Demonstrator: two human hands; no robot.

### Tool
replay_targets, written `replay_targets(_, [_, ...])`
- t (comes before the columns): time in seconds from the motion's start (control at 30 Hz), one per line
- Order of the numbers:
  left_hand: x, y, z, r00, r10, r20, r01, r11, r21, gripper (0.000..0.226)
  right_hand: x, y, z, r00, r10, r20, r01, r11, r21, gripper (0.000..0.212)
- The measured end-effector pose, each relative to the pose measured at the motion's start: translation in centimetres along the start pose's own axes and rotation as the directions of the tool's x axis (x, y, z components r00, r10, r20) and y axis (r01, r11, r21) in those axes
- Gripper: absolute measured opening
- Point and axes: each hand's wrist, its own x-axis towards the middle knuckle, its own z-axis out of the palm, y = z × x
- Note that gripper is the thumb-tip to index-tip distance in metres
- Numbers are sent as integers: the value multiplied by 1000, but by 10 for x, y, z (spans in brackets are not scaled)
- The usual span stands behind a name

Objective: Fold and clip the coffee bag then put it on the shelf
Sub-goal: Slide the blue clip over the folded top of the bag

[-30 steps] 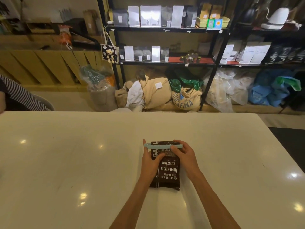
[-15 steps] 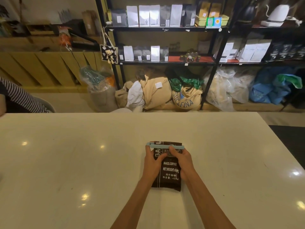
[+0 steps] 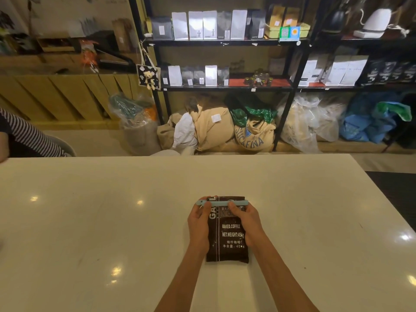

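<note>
Left hand (image 3: 199,224) grips coffee bag (image 3: 227,237) left edge, fingers curled on it. Bag flat on white table (image 3: 90,221), long axis away from person, clip (image 3: 222,202) across far end. Right hand (image 3: 246,224) pinches clip. Shelf (image 3: 225,42) beyond bag.

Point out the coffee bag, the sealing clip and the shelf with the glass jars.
coffee bag (image 3: 229,242): head view, printed front panel.
clip (image 3: 225,202): head view, middle of the light blue bar.
shelf (image 3: 236,88): head view, front edge of the black board.
</note>
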Motion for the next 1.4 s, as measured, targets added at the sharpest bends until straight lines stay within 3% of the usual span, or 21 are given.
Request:
replay_targets(0.57, [3,-2,4,992,33,-121,-35,999,-22,14,3,3,-2,1000,-5,14,5,1000,10,34])
replay_targets(0.7, [1,0,4,996,79,-35,-76,994,80,13,1,3,-1,999,-38,1,38,999,-22,33])
replay_targets(0.83, [-10,-3,5,981,30,189,-94,935,342,38,-1,-1,0,986,-166,-26,162,982,-98,28])
replay_targets(0.9, [-13,-4,3,983,74,168,-140,892,430,37,-4,-6,3,978,-207,10,206,968,-141,25])
replay_targets(1.07, [-2,9,-2,970,244,-18,-213,878,429,13,-15,4,12,972,-172,160,220,908,-357,27])
replay_targets(1.2, [-11,15,6,958,286,-29,-249,877,412,12,-24,12,14,940,-340,-38,276,819,-503,30])
replay_targets(1.3, [-17,17,12,994,107,-12,-101,969,227,16,-21,4,11,893,-443,-83,304,727,-616,46])
replay_targets(1.4, [-21,21,13,993,38,114,-68,960,270,23,-19,2,8,876,-445,-187,275,779,-564,49])
